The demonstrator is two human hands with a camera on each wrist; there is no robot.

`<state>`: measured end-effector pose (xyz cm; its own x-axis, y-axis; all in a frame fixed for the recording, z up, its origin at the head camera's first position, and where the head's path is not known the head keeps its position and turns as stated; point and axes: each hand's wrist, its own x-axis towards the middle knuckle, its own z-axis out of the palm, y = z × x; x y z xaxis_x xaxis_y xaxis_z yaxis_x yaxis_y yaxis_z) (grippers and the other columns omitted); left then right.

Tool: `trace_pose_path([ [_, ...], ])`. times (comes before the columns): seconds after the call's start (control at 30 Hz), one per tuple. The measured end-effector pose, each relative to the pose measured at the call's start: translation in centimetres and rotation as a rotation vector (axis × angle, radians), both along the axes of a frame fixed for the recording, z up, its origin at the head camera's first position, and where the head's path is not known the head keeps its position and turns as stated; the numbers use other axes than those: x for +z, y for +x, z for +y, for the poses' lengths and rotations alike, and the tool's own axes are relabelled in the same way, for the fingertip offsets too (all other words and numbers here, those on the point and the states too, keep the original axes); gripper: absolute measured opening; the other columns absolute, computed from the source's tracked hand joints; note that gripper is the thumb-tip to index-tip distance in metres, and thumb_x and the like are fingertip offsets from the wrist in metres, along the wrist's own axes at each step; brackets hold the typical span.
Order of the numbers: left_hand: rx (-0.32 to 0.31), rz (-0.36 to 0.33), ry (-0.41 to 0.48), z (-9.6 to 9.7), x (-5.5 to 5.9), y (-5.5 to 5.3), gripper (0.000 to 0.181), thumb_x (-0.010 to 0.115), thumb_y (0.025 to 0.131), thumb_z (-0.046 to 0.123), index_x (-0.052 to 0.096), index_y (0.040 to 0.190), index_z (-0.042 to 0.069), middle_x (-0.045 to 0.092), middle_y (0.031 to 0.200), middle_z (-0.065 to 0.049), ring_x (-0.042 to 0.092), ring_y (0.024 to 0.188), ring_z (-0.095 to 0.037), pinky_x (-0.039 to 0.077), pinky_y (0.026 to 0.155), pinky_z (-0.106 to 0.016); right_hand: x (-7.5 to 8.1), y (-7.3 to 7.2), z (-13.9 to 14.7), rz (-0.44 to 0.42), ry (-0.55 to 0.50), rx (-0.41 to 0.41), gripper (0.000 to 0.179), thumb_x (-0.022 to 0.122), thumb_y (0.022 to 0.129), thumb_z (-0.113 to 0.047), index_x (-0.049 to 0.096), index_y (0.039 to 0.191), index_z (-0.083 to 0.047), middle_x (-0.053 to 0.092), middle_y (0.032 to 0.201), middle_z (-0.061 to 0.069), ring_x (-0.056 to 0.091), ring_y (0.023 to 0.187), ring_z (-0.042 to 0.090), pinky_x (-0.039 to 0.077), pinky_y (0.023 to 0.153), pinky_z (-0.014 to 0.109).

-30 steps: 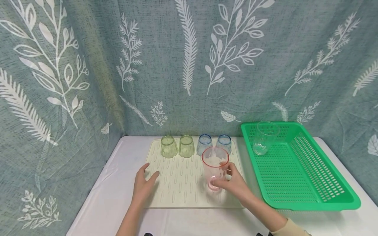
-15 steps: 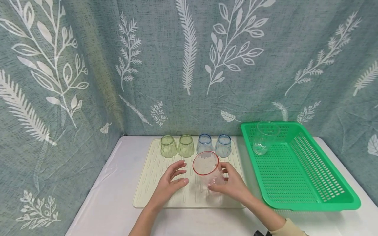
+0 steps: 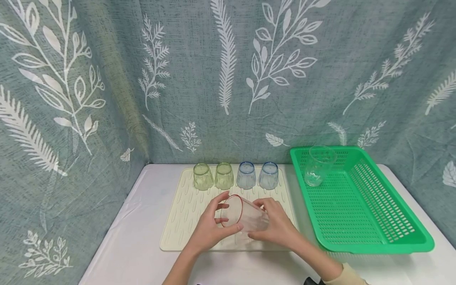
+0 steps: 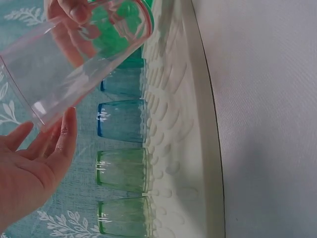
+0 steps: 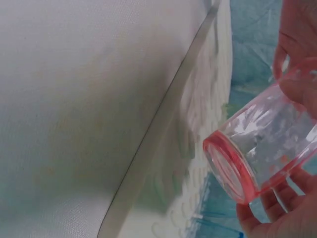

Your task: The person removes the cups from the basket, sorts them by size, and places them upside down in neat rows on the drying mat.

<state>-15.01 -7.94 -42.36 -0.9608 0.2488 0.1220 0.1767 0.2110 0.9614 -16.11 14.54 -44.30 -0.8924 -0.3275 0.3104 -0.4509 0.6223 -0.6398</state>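
Note:
A tall clear tumbler with a pink tint and a red rim is held tilted over the cream ridged mat, its mouth facing left. My right hand grips it near the base, thumb in front and fingers behind. At the rim, my left hand has its fingers on the far side and its thumb on the near side. The right wrist view shows the tumbler's thick red base pointing down, above the mat. In the left wrist view, left fingertips meet the rim from below.
Two green glasses and two blue glasses stand in a row, narrow ends up, along the mat's back. On the right, a green basket holds another clear tumbler. A patterned curtain hangs behind the table.
My right hand has tipped the tumbler from nearly upright toward the left. My left hand has moved right from the mat's left side to the tumbler's rim.

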Motion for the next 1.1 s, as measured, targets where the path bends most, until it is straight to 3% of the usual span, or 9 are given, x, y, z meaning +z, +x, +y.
trace_pose_path([
  [0.2,0.012,0.007,-0.022,-0.1,-0.2,0.0,0.079,0.085,0.076,0.023,0.045,0.144,0.023,0.052,0.136,-0.002,0.049,0.122,-0.031,0.053,0.086,-0.034,0.2,0.5,-0.2,0.011,0.019,0.01,0.077,0.092,0.058,-0.029,0.055,0.124,-0.013,0.056,0.117,-0.002,0.048,0.102,0.015,0.047,0.083,0.037],
  [0.43,0.037,-0.052,0.064,-0.5,-0.3,0.0,0.067,0.081,0.079,0.018,0.051,0.139,0.02,0.055,0.132,-0.004,0.051,0.121,-0.028,0.053,0.086,-0.035,0.1,0.6,-0.1,0.022,-0.01,0.034,0.081,0.092,0.061,-0.03,0.054,0.13,-0.013,0.056,0.12,-0.002,0.049,0.107,0.016,0.048,0.085,0.037],
  [0.6,0.057,-0.09,0.138,-0.7,-0.6,-0.2,0.062,0.079,0.08,0.015,0.053,0.137,0.015,0.056,0.131,-0.009,0.051,0.12,-0.028,0.05,0.087,-0.036,0.4,0.4,0.2,-0.04,-0.083,0.042,0.08,0.091,0.064,-0.03,0.053,0.133,-0.013,0.056,0.12,-0.002,0.052,0.106,0.018,0.049,0.086,0.038],
  [0.8,0.064,-0.149,0.254,-1.2,-1.0,-0.3,0.06,0.074,0.084,0.013,0.05,0.139,0.011,0.054,0.131,-0.011,0.051,0.119,-0.028,0.051,0.088,-0.035,0.5,0.0,0.6,-0.184,-0.238,0.027,0.075,0.09,0.068,-0.026,0.053,0.133,-0.014,0.057,0.123,0.005,0.055,0.108,0.02,0.051,0.089,0.036],
  [0.93,0.09,-0.215,0.351,-1.4,-1.1,-0.3,0.059,0.069,0.087,0.016,0.047,0.142,0.012,0.049,0.137,-0.014,0.049,0.122,-0.026,0.052,0.086,-0.035,0.5,-0.2,0.9,-0.332,-0.402,0.012,0.07,0.085,0.074,-0.02,0.051,0.136,-0.014,0.054,0.129,0.009,0.053,0.111,0.024,0.05,0.09,0.035],
  [1.1,0.117,-0.245,0.438,-1.4,-0.8,-0.2,0.061,0.062,0.09,0.018,0.039,0.146,0.006,0.042,0.143,-0.018,0.053,0.12,-0.022,0.053,0.085,-0.031,0.8,-0.2,0.9,-0.507,-0.603,-0.003,0.066,0.078,0.081,-0.016,0.047,0.14,-0.012,0.05,0.136,0.014,0.047,0.121,0.032,0.048,0.092,0.037],
])
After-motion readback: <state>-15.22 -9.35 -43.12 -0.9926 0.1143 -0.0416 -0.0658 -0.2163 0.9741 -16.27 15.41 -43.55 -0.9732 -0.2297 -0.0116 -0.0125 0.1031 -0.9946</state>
